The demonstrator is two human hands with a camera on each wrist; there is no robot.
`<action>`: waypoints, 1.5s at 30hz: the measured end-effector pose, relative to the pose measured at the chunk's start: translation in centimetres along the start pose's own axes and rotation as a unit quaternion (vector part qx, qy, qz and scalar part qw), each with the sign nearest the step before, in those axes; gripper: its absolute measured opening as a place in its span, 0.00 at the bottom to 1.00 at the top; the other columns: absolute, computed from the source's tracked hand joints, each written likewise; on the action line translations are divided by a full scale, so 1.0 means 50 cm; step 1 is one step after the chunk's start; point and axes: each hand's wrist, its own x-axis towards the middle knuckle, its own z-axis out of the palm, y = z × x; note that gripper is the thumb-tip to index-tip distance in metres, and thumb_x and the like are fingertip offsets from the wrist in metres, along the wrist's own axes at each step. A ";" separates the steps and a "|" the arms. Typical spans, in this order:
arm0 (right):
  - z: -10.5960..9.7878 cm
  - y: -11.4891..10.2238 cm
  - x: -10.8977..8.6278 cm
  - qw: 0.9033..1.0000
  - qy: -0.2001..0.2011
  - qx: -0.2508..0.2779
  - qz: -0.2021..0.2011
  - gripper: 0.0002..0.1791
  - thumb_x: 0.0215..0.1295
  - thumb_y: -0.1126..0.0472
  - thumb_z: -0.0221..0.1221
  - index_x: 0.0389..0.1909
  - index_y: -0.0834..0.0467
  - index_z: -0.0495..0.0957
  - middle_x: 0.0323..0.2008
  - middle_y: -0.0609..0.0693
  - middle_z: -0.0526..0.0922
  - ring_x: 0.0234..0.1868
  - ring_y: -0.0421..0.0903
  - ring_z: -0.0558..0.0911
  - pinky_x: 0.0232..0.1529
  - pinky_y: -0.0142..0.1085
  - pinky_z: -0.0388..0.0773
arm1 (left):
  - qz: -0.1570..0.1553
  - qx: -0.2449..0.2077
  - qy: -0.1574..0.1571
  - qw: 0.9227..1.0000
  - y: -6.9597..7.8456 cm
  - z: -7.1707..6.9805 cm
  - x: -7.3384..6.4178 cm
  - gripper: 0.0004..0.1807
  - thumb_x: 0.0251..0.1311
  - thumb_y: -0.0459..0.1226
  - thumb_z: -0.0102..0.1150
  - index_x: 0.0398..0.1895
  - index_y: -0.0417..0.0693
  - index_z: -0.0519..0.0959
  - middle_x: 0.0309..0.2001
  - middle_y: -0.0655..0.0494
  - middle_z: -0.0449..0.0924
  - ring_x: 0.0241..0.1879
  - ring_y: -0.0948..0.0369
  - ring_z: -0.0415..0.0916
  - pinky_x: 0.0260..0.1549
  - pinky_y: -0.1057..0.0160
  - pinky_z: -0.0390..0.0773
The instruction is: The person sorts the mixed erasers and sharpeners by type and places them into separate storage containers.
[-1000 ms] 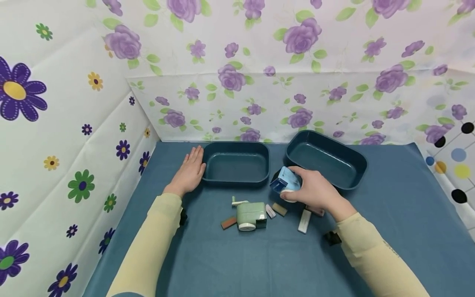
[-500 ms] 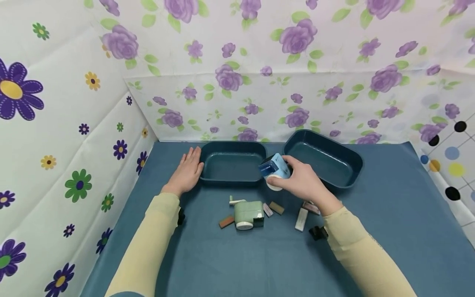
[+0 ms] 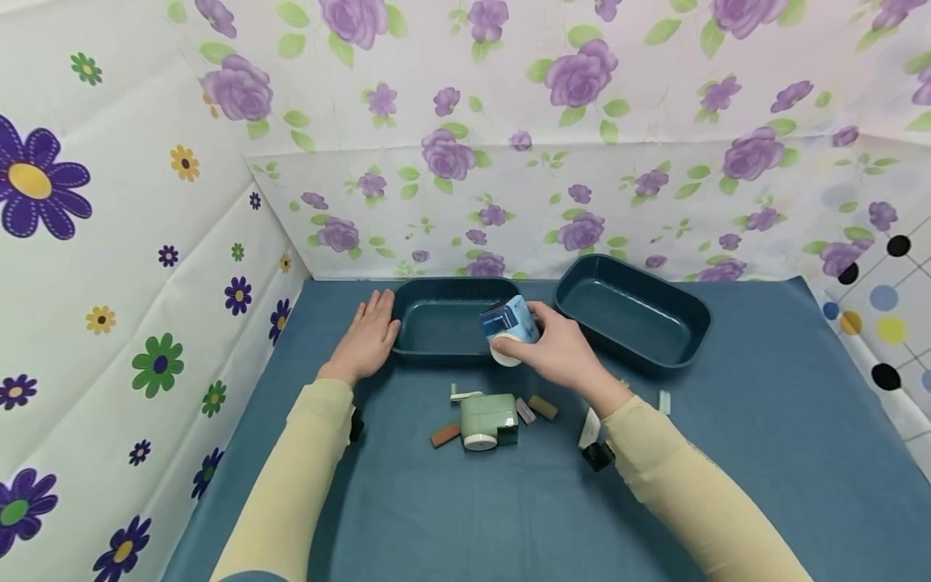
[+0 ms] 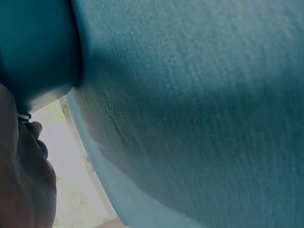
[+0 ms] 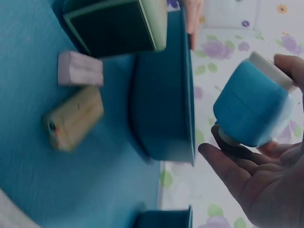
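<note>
Blue device (image 3: 525, 318) moved left, tilted, white end (image 3: 507, 359) toward person (image 3: 691, 477), right grip (image 3: 556, 347) curled round it

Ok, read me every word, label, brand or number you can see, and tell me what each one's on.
Nothing can be read for certain.
Blue item in the right hand: pale marking on its dark face, too small to read.
Right sleeve: faint marks, too blurred to tell whether they are lettering.
Green crank device: no legible text.
</note>
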 end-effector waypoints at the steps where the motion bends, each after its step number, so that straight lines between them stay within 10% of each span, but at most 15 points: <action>1: 0.005 -0.003 0.002 1.000 -0.002 0.005 0.001 0.56 0.63 0.27 0.68 0.83 0.54 0.62 0.59 0.57 0.83 0.51 0.53 0.85 0.48 0.49 0.85 | -0.001 0.001 0.001 1.000 0.000 -0.001 -0.001 0.36 0.90 0.46 0.31 0.88 0.39 0.38 0.88 0.43 0.35 0.86 0.48 0.26 0.83 0.47 0.30; 45: 0.168 -0.100 0.192 0.990 -0.027 -0.091 0.102 0.56 0.64 0.28 0.66 0.82 0.59 0.63 0.70 0.60 0.76 0.63 0.58 0.80 0.63 0.53 0.80 | -0.002 0.012 0.002 1.000 0.007 -0.010 0.001 0.36 0.89 0.45 0.36 0.88 0.37 0.42 0.88 0.42 0.35 0.86 0.48 0.26 0.83 0.45 0.34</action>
